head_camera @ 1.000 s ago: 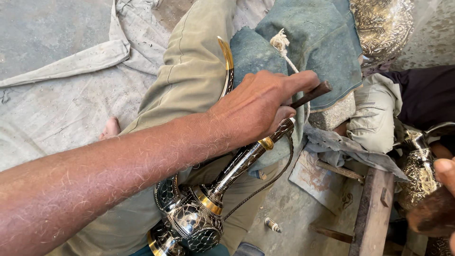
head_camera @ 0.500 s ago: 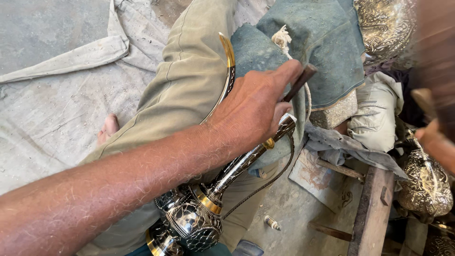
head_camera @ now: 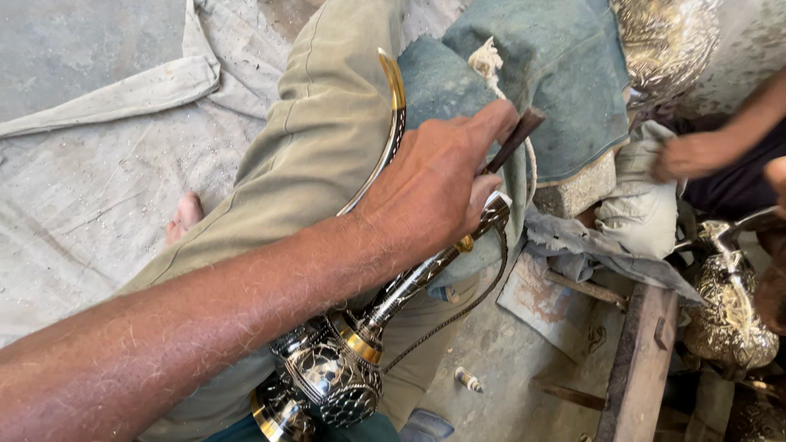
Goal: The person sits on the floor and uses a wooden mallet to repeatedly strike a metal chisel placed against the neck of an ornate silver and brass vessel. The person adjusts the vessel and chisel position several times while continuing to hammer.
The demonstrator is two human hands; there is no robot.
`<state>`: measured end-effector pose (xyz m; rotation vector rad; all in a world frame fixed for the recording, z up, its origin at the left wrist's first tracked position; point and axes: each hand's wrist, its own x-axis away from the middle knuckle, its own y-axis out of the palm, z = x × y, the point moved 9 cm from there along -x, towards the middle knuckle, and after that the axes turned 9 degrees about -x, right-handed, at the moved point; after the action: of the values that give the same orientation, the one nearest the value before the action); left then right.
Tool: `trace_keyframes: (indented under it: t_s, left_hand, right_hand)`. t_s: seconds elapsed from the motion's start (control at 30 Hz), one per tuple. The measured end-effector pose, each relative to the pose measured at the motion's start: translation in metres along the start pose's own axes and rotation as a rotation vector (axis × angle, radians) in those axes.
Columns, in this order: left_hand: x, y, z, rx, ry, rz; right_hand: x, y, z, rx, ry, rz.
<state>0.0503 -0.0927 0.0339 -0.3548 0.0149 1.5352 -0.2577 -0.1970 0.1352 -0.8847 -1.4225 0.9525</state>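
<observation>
1. Gripping a dark-handled tool (head_camera: 514, 137), the left hand (head_camera: 434, 184) has its fingers curled tight around the handle, thumb stretched along it, and its heel bears down on the ewer's neck.
2. The engraved silver-and-gold ewer (head_camera: 327, 376) lies slantwise across the khaki-trousered leg (head_camera: 311, 164). Its round body sits at 6 o'clock, its slim neck runs up toward the centre, and its curved gold spout (head_camera: 395, 98) arcs to 12 o'clock.
3. The neck rests on a blue-grey cloth (head_camera: 565, 74) folded over a block at 1 o'clock.
4. To do this well, I judge the ewer must stay pinned against leg and cloth so it cannot roll. The tool's working end should meet the neck in short, controlled strokes, clear of the thin wire hanging beside it.
5. A blurred hand (head_camera: 696, 155) shows at 3 o'clock. I cannot tell whose it is, or whether it is spread or pressed together.
6. Counted:
   - one tool
   - three engraved metal pieces: the ewer, a second vessel (head_camera: 729, 315) at 4 o'clock, and another (head_camera: 663, 41) at 1 o'clock
   - one bare foot (head_camera: 184, 217) at 9 o'clock
   - one wooden plank (head_camera: 639, 360) at 5 o'clock
</observation>
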Motion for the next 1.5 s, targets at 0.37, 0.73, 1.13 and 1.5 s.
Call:
trace_keyframes:
  t_s: [0.37,0.73,1.13,1.5]
  left_hand:
    - [-0.018,0.03,0.023,0.025,0.343,-0.266]
    - [-0.023,0.03,0.04,-0.047,0.655,-0.405]
    - [-0.019,0.027,0.043,-0.002,0.731,-0.396]
    - [-0.012,0.033,0.053,0.01,0.762,-0.558]
  right_hand:
    - [0.112,0.002,0.075,-0.166,0.226,-0.011]
    - [0.16,0.031,-0.019,-0.135,0.072,0.196]
    - [0.181,0.054,0.017,-0.511,0.24,0.279]
    - [0.207,0.073,0.037,-0.32,0.02,0.501]
